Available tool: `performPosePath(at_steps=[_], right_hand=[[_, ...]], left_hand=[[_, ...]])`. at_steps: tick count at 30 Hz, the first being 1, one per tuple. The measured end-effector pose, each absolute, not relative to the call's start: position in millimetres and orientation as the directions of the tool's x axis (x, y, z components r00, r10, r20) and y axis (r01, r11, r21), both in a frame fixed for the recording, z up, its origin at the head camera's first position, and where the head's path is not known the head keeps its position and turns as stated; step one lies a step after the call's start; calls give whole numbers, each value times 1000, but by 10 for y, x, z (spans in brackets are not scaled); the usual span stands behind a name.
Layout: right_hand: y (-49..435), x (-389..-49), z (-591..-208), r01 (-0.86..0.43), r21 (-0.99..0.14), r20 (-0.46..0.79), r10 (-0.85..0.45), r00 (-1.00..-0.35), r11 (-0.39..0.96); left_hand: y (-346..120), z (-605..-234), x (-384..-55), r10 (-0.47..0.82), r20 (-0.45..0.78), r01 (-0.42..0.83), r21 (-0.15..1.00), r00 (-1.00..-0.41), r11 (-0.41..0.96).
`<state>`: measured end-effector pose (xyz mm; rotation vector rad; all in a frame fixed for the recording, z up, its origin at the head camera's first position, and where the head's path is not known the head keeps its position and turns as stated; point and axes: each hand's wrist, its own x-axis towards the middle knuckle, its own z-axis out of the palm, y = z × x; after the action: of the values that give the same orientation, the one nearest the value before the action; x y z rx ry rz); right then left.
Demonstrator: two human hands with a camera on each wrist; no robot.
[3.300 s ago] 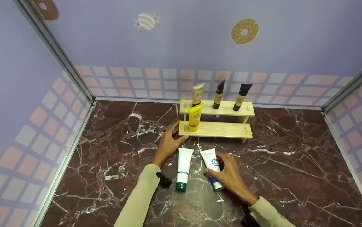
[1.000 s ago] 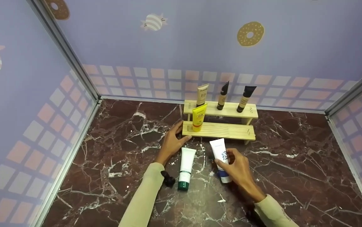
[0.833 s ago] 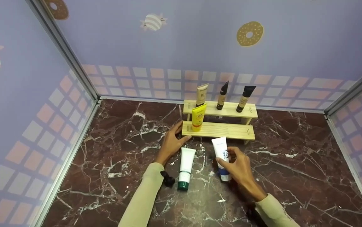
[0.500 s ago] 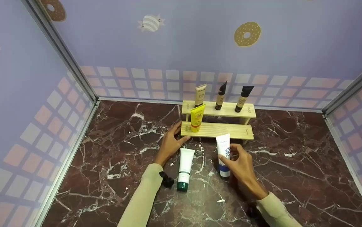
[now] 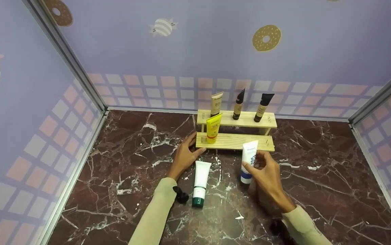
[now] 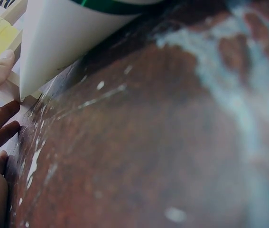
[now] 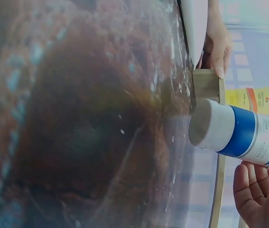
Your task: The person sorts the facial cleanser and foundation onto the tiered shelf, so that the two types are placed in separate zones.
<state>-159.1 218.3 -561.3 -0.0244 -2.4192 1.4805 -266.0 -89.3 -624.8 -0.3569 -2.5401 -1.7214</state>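
Observation:
A white tube with a blue band (image 5: 250, 157) hangs off the table, cap down and leaning slightly, just before the right part of the two-tier wooden shelf (image 5: 236, 142). My right hand (image 5: 267, 173) pinches it between thumb and fingers. In the right wrist view its white cap (image 7: 203, 124) points toward the table. At the shelf's lower left end my left hand (image 5: 184, 154) holds the board, thumb along the front edge and fingers at the side. A white tube with a green cap (image 5: 200, 182) lies on the table near the left wrist.
On the lower tier, at left, stands a yellow tube (image 5: 212, 129). The upper tier bears a beige tube (image 5: 216, 102) and two dark-topped tubes, one in the middle (image 5: 238, 104) and one at right (image 5: 261, 107). Patterned walls (image 5: 195, 51) enclose the dark marble tabletop (image 5: 141, 160).
The blue-banded tube, lying on the table at first, has been raised, tipped more upright and carried right and toward the shelf by my right hand. My left hand stays at the shelf end.

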Motion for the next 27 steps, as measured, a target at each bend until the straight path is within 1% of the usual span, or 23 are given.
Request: performPosePath(at_steps=[6,13,20,27], right_hand=[[2235,-1638,-5551,-157,-878,263,181,-948,453],[2272,-1718,-5427,-213,-872,313,168,-935,440],[2272,-1828,-5329,-229,-886,319,172,-932,403],[2259,-1951,-5271,-239,-887,331,183,-926,396]], left_hand=[[-891,-6248,-2655,154,150,197,912,-977,360],[-905,-6237,-2668,149,169,213,903,-974,374],[-913,-6235,-2671,156,176,222,905,-972,362],[-906,-6255,-2666,147,184,226,902,-972,367]])
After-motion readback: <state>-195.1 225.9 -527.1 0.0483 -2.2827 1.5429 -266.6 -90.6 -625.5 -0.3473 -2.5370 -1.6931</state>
